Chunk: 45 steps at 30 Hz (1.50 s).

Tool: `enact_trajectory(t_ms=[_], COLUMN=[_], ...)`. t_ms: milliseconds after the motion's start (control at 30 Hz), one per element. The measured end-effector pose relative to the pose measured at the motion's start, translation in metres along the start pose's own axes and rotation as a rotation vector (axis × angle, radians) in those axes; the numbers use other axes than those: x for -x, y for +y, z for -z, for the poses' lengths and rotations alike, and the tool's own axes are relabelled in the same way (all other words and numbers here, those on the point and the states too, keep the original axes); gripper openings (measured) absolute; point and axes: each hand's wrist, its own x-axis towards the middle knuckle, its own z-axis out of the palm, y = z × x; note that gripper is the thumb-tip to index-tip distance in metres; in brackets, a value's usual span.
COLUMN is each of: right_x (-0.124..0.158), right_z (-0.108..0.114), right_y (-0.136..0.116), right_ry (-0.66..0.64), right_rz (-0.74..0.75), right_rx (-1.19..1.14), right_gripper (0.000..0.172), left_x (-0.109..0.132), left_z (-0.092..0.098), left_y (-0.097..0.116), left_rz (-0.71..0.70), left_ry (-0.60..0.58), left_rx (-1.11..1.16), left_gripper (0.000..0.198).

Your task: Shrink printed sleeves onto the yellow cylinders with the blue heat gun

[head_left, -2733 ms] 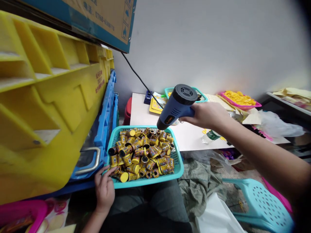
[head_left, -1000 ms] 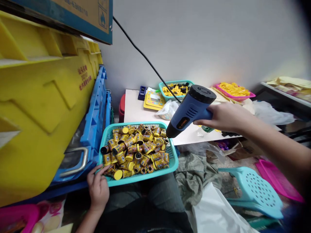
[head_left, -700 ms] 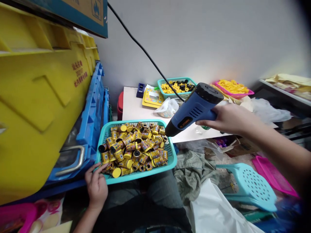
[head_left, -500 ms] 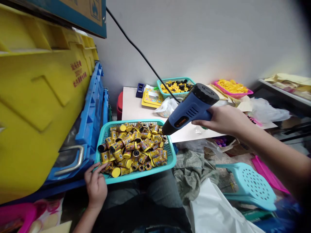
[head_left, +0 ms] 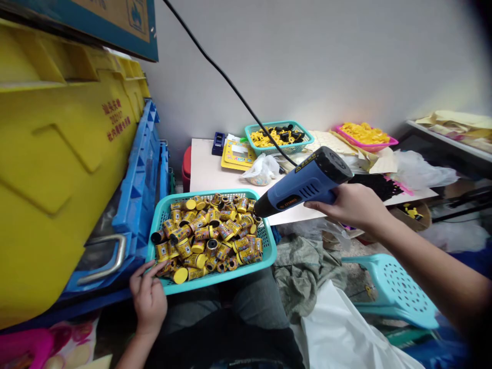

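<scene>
Red characters and "202107" are printed on the yellow crate [head_left: 42, 205]; the orange lettering on the blue heat gun [head_left: 307, 182] is blurred. The gun is gripped by the closed right hand [head_left: 355, 206], tilted more level than earlier, nozzle above the far right corner of the turquoise basket [head_left: 219, 280], where yellow containers [head_left: 207, 230] are heaped. The near left corner is touched by the loosely open left hand [head_left: 148, 300].

The right hand [head_left: 349, 206] hid most of the grip on the blue heat gun [head_left: 303, 183] from me. Its black cord [head_left: 227, 78] ran past the top edge, the carton [head_left: 115, 24] got chopped there too, and the left edge cut off the yellow crate [head_left: 49, 154] and pink tub [head_left: 28, 344]. I couldn't read the little jars [head_left: 205, 234], print's way too tiny, and the lower ones were buried.
</scene>
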Motion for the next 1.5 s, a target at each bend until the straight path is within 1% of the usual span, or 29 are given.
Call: enact_trajectory(t_ms=[167,367,467,633,767,967,1100,1167,1300,1500], right_x=[0.008,0.006,0.004,-0.003,-0.010,-0.011,-0.012,-0.013,-0.014,-0.015], right_z=[-0.009,-0.005,-0.004,-0.005,-0.004,-0.004,-0.005,-0.005,-0.003,0.004], right_y=[0.003,0.000,-0.008,-0.029,-0.043,-0.045,-0.042,-0.043,-0.051,-0.065], right_ry=[0.036,0.043,0.036,0.113,0.122,0.139,0.172,0.165,0.139,0.135], right_rz=[0.017,0.020,0.018,0.015,0.018,0.075,0.053,0.049,0.076,0.144], right_rx=[-0.037,-0.094,-0.095,-0.113,-0.170,-0.138,-0.144,-0.161,-0.167,-0.184], right_gripper=[0.075,0.070,0.072,0.071,0.070,0.070,0.073,0.072,0.068,0.070], left_x=[0.000,-0.001,-0.001,-0.001,-0.001,0.001,0.000,0.000,0.000,-0.002], left_z=[0.001,0.000,0.000,0.000,0.001,0.001,0.001,0.001,0.001,0.001], left_y=[0.001,0.001,0.001,0.000,0.000,0.001,0.000,0.000,0.001,0.001], left_rz=[0.025,0.035,0.036,0.019,0.025,0.028,0.023,0.022,0.040,0.068], left_ry=[-0.011,-0.002,0.000,-0.005,-0.016,-0.012,-0.008,-0.006,-0.013,-0.014], left_rx=[0.005,0.011,0.008,0.001,-0.004,-0.004,0.007,0.007,0.004,0.016], left_gripper=[0.030,0.028,0.028,0.028,0.028,0.029,0.029,0.029,0.029,0.028])
